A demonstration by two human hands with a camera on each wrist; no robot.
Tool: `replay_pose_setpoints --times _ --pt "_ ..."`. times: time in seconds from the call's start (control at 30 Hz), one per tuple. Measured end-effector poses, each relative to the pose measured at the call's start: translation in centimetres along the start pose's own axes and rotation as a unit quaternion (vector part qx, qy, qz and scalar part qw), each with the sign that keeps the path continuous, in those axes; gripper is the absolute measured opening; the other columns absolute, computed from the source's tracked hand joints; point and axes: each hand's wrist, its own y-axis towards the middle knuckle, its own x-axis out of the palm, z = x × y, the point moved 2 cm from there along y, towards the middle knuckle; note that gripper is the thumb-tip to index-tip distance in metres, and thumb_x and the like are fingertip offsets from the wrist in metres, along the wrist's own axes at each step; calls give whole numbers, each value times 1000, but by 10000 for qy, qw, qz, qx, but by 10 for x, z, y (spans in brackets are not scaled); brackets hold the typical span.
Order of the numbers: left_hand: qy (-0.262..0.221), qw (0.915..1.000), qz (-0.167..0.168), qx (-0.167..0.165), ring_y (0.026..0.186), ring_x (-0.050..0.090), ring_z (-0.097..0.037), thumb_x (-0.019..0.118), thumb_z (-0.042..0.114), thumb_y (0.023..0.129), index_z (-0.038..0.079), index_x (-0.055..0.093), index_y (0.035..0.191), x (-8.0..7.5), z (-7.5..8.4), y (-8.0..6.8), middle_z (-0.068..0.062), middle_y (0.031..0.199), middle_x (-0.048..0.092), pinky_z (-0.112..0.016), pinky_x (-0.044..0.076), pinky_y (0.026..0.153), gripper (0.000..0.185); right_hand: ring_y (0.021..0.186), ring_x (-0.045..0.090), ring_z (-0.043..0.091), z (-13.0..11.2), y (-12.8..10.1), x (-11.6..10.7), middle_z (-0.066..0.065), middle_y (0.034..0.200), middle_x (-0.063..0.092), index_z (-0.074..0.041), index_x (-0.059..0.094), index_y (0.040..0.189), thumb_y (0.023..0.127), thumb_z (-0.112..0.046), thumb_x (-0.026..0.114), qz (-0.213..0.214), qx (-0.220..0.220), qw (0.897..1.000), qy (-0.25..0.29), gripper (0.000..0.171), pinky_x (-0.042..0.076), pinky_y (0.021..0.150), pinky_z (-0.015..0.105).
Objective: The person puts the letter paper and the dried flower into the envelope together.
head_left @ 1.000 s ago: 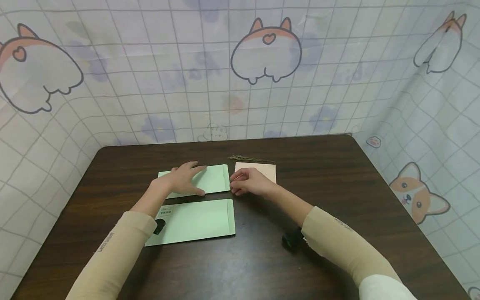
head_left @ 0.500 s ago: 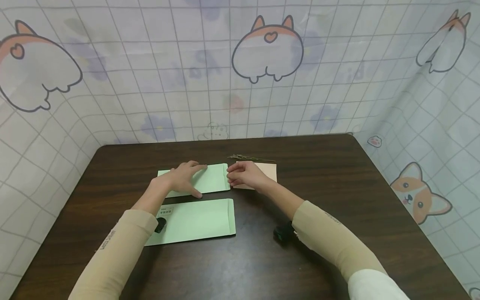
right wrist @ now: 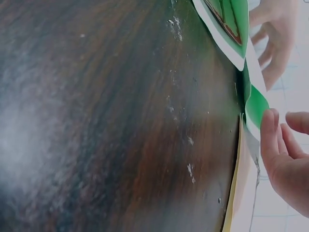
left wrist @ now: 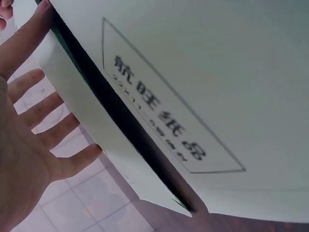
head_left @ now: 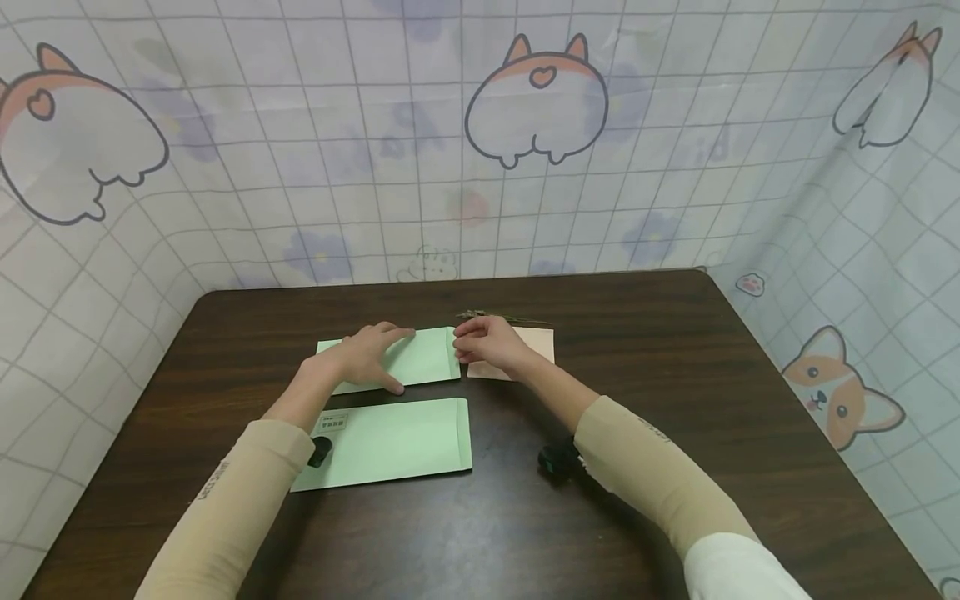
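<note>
Left hand (head_left: 365,357) flat on the far green envelope (head_left: 420,357), fingers straight, palm and thumb pressing the paper down against the dark table (head_left: 675,400). Right hand (head_left: 487,346) at that envelope's right end, fingertips (right wrist: 270,137) pinching the flap (right wrist: 255,108) and lifting it, so curled on the flap rather than loose. Envelope lying flat at mid-table, long side running left to right, open end toward the right hand. Nearer, well apart from the fingers: a second green envelope (head_left: 390,442), flat, printed label (head_left: 332,422) at its left end. Just right of the pinched flap, partly under the right hand: a tan card (head_left: 536,343). Beyond the card, touching or nearly touching its far edge: a thin dried sprig (head_left: 502,317).

Judging by this, step in hand: opening the flap of the far envelope. To do it well: keep the left palm firm and close to the open end, so the body does not slide or buckle; lift the flap along its fold, not by one corner, to avoid a tear or a crooked crease; pull gently rightward and up; keep the wrist clear of card and sprig, both light enough to skid away.
</note>
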Motion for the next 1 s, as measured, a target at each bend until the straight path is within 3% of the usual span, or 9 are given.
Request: replay_pose_setpoints --times 0.43,0.73,1.0 --pt "-139 9999 15 62 143 33 -47 86 42 84 13 35 161 -1 3 -1 -22 158 34 -79 26 104 97 96 72 26 5 10 3 23 110 70 13 63 122 100 4 61 98 82 9998 170 24 58 85 34" --pt "-159 9996 115 202 141 36 -45 86 41 84 13 36 160 0 5 -3 -21 156 36 -78 28 103 95 93 73 27 10 13 7 24 111 70 13 63 125 101 4 60 104 152 9997 -137 25 59 83 33" --pt "-80 9997 119 222 141 37 -44 85 43 85 15 36 161 1 5 -3 -20 155 37 -79 27 102 95 101 73 32 12 16 10 27 117 69 14 61 129 101 2 59 46 167 9993 -334 30 59 84 34"
